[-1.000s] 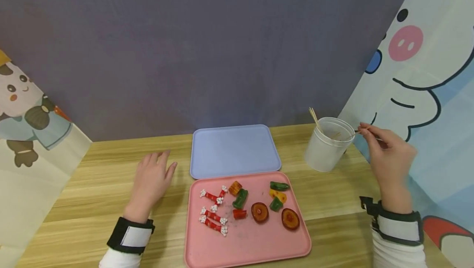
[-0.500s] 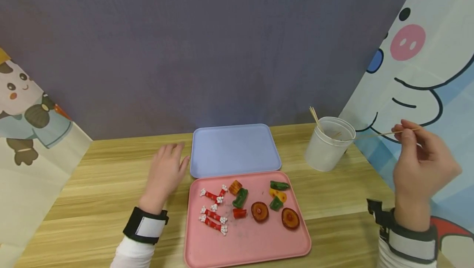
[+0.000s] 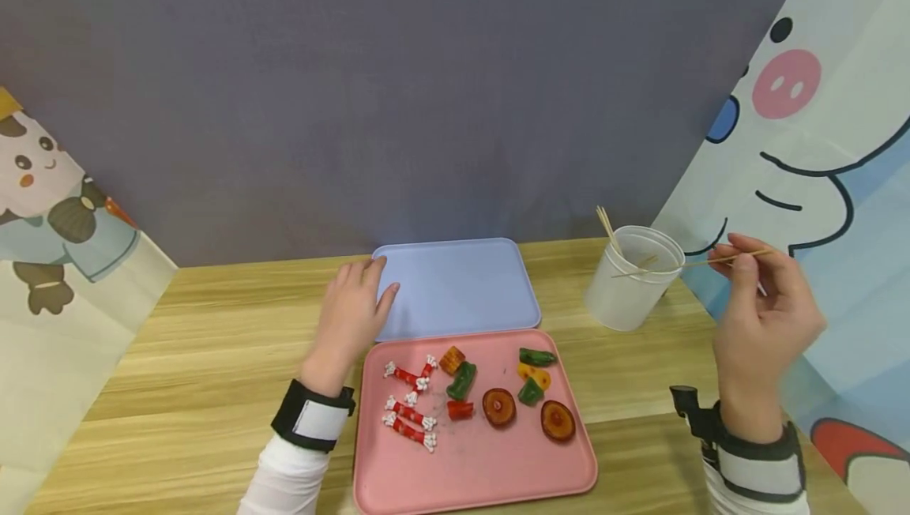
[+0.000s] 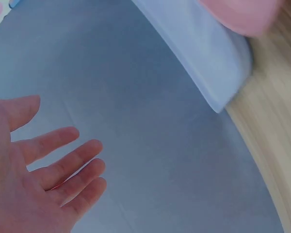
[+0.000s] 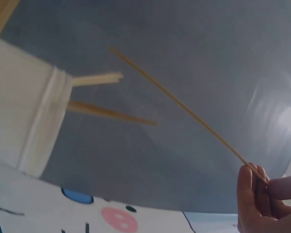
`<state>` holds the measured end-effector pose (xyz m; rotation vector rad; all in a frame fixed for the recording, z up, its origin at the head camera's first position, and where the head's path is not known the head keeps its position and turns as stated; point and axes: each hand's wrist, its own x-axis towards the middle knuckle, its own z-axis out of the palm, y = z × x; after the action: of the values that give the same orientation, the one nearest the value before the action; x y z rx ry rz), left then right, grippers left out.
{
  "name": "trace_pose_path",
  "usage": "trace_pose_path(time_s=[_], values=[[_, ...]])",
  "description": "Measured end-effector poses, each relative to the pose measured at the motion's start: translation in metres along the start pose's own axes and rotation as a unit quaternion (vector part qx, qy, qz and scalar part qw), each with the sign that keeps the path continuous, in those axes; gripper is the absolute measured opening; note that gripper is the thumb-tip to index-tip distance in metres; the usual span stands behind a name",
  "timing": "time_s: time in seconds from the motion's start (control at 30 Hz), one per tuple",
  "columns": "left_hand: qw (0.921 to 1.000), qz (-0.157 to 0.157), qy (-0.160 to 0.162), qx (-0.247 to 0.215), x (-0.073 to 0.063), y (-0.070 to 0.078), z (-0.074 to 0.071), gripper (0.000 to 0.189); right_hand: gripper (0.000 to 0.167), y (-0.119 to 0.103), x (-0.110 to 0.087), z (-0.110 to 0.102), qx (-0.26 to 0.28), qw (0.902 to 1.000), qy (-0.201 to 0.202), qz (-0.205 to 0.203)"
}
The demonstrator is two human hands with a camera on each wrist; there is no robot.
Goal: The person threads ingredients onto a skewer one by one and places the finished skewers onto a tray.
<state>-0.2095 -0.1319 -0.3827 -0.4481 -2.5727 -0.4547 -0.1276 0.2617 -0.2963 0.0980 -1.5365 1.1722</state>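
Note:
Between thumb and fingers, my right hand (image 3: 764, 317) pinches a thin wooden skewer (image 5: 184, 107) near one end; its other end points left, in front of the white tub (image 3: 626, 294). More skewers (image 5: 111, 114) stick out of that tub. My left hand (image 3: 348, 313) hovers by the left edge of the blue tray (image 3: 455, 286), fingers loosely extended; the left wrist view shows nothing in its palm. Nearer stands a pink tray (image 3: 498, 471) bearing red candy-shaped pieces (image 3: 408, 428), mushroom caps (image 3: 499, 407), green pepper pieces (image 3: 462, 381), a red piece (image 3: 460, 411) and an orange-brown piece (image 3: 451, 360).
The trays and tub stand on a wood-grain table (image 3: 192, 389). A grey panel (image 3: 398, 104) rises along its back edge. Cartoon-printed sheets flank it, one with a pig's snout (image 3: 786, 84) on the right.
My right hand has drawn the skewer out of the tub, swinging right and then back left. My left hand has moved right, from the bare tabletop to the blue tray's edge.

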Motion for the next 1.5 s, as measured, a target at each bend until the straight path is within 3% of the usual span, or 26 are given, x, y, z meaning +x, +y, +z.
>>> trace_pose_path(time_s=[0.5,0.83,1.1,1.5], values=[[0.9989,0.042,0.004,-0.02,0.017,0.048,0.014,0.047,0.018,0.023,-0.026,0.035,0.021,0.9913,-0.123,0.042],[0.9913,0.11,0.045,-0.057,0.02,0.08,0.024,0.041,0.019,0.026,-0.047,0.065,0.05,0.9772,-0.202,0.042],[0.9857,0.137,0.057,-0.08,0.018,0.095,0.03,0.034,0.017,0.022,-0.063,0.087,0.126,0.9587,-0.243,0.076],[0.9817,0.155,0.073,-0.084,0.017,0.105,0.034,0.026,0.019,0.013,-0.08,0.104,0.164,0.9392,-0.28,0.113]])
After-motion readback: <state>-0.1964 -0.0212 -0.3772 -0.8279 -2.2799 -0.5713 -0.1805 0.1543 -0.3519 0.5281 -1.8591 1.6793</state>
